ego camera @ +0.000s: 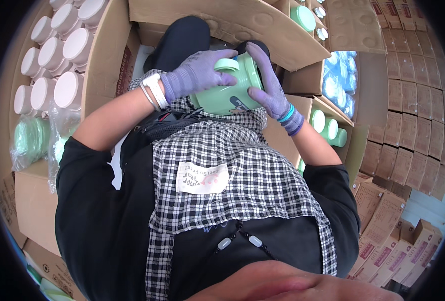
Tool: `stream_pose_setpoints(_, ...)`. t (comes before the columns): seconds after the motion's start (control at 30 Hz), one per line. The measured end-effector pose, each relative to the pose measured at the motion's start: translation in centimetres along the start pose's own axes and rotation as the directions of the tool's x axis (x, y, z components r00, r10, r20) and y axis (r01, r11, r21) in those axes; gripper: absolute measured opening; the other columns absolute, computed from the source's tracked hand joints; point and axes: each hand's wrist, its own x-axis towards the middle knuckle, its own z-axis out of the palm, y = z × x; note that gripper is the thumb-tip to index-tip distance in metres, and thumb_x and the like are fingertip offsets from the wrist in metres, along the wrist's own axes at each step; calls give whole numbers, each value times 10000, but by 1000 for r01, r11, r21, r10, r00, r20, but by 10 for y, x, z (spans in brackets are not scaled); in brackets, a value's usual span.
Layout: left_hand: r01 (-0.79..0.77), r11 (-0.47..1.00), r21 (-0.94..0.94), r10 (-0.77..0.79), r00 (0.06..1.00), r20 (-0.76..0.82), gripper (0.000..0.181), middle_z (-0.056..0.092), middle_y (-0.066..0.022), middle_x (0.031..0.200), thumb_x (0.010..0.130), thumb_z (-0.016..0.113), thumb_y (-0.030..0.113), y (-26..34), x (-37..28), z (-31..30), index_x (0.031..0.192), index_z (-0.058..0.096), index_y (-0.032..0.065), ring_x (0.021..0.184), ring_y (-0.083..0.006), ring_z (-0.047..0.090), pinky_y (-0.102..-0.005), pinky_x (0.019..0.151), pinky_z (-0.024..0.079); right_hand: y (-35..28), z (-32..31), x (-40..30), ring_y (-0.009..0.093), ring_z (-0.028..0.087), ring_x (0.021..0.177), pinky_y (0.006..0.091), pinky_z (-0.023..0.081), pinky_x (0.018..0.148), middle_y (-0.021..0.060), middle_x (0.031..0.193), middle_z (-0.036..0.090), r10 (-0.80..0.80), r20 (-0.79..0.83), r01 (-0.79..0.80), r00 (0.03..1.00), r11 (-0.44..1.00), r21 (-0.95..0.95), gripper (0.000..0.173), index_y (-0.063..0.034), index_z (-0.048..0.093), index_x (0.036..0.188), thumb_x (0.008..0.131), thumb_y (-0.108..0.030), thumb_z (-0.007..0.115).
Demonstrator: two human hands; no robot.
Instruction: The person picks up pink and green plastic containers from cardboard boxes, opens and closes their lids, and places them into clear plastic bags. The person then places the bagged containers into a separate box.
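A light green plastic container [222, 98] with a loop handle and a dark printed mark lies tilted on its side above my lap, its rimmed end toward the right. My left hand [199, 71], in a purple knit glove, grips it from the left, with fingers over the top beside the handle [227, 64] and thumb on the body. From the right, my gloved right hand [269, 88] holds the rimmed end, fingers along the far edge and thumb near the mark. A small bit of blue shows by my left fingertips; what it is cannot be made out. The container's opening is mostly hidden.
At left, a carton [103, 56] holds rows of pale pink containers [68, 89] and bagged green pieces [32, 137]. Open cartons at right hold green containers [330, 128] and blue plastic-wrapped items [339, 82]. A cardboard flap [237, 30] juts across ahead. Stacked cartons [407, 124] stand further right.
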Motion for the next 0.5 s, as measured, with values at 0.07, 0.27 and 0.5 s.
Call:
stream_pose_setpoints(0.07,43,991,129,-29,994,-105,806,648,-217,1325,858,775,323,1,-4,22,1520,443,5,1219,-325,642,-405,1057,493,1,13,-14,353,279,1538,435,225,1247,225,1637,310,133,-75,-120,988,981,154,866,-29,288,1608,907,-379,656)
stream_pose_setpoints(0.27,18,996,-83,-12,997,76,827,685,-173,1281,849,796,350,-2,10,5,1522,458,6,1145,-234,677,-355,1004,524,-7,11,-20,262,391,1444,389,270,1220,158,1560,414,301,-176,-223,937,906,361,742,-26,304,1602,982,-307,599)
stream_pose_setpoints(0.5,-107,947,-303,185,952,243,962,649,-92,1346,798,841,462,-14,-1,-51,1558,434,36,1222,-162,602,-338,1060,476,-44,-53,3,254,664,928,370,549,805,95,1000,640,-97,144,145,985,914,-378,208,-80,722,1078,894,-177,715)
